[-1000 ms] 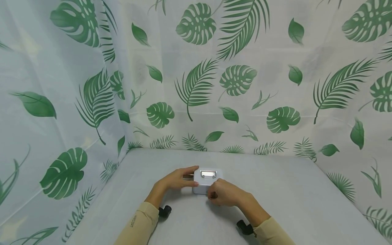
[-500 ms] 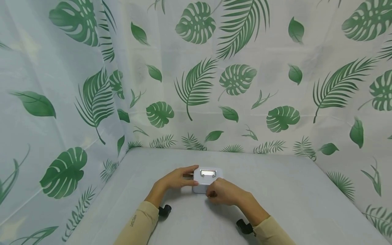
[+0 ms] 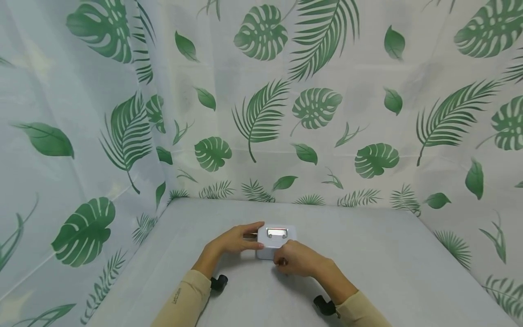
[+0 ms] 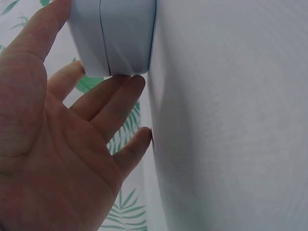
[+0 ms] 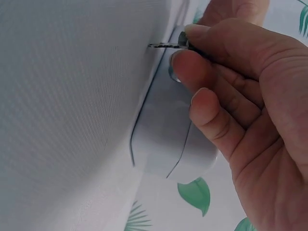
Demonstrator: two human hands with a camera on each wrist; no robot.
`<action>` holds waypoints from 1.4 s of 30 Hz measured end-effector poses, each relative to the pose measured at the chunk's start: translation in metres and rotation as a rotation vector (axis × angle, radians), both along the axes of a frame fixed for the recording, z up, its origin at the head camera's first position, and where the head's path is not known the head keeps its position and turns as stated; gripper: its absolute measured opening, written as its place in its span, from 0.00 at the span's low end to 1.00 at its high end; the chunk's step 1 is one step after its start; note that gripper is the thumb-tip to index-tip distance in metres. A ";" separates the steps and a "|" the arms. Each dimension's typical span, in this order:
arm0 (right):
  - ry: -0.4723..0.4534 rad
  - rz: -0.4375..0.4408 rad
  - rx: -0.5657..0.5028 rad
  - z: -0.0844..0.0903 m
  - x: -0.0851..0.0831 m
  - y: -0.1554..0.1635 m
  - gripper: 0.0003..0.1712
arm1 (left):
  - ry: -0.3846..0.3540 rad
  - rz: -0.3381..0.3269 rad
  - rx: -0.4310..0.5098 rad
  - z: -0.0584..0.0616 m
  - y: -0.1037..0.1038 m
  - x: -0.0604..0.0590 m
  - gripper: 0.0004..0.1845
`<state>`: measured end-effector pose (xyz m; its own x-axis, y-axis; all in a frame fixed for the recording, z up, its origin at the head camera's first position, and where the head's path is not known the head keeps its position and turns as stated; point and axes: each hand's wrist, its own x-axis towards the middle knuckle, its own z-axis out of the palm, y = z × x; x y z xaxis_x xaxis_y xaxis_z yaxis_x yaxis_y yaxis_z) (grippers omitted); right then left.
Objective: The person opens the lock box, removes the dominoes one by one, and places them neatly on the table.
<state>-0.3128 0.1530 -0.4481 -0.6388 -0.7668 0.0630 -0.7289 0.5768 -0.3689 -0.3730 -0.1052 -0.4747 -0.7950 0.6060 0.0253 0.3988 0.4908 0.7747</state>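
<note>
A small white metal cash box (image 3: 267,252) with a silver handle (image 3: 277,232) on its lid sits on the table in the head view. My left hand (image 3: 234,239) rests at its left side, the thumb on the front top edge and the fairly straight fingers against the side and back. Low at the box's front, my right hand (image 3: 300,259) pinches a small key (image 5: 163,45) between thumb and index finger. The key's toothed blade sticks out past the fingertips, beside the round lock (image 5: 173,72), which the index finger partly hides.
The table (image 3: 367,254) has a pale grey cloth over it. White curtains (image 3: 261,122) with green leaf prints stand at the back and sides. A small black camera sits on each wrist, such as the right camera (image 3: 324,304).
My right hand has shifted slightly left along the front of the box. The left hand and the box stay where they were.
</note>
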 end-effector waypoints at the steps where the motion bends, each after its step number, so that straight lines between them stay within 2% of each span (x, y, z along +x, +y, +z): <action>1: 0.009 0.001 0.001 0.000 0.000 0.000 0.07 | 0.001 -0.002 0.004 0.000 0.000 0.000 0.44; 10: 0.067 -0.009 0.010 -0.006 -0.001 -0.001 0.07 | 0.012 -0.011 0.013 -0.004 -0.001 -0.002 0.44; 18: 0.125 0.006 0.001 -0.009 -0.002 0.000 0.07 | 0.016 -0.012 0.010 -0.003 0.000 0.001 0.43; 22: 0.157 -0.014 -0.001 -0.009 -0.002 0.000 0.07 | 0.020 -0.010 0.020 -0.002 0.000 0.002 0.43; 33: 0.153 -0.080 0.032 -0.004 0.000 -0.002 0.06 | 0.029 -0.012 0.010 0.000 0.000 0.001 0.43; 42: 0.183 -0.086 0.049 -0.006 -0.001 -0.003 0.07 | 0.031 -0.021 0.004 -0.003 -0.002 -0.002 0.43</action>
<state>-0.3140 0.1496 -0.4540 -0.6834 -0.7149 0.1479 -0.7283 0.6538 -0.2050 -0.3747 -0.1074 -0.4772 -0.7809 0.6225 0.0519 0.4328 0.4792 0.7636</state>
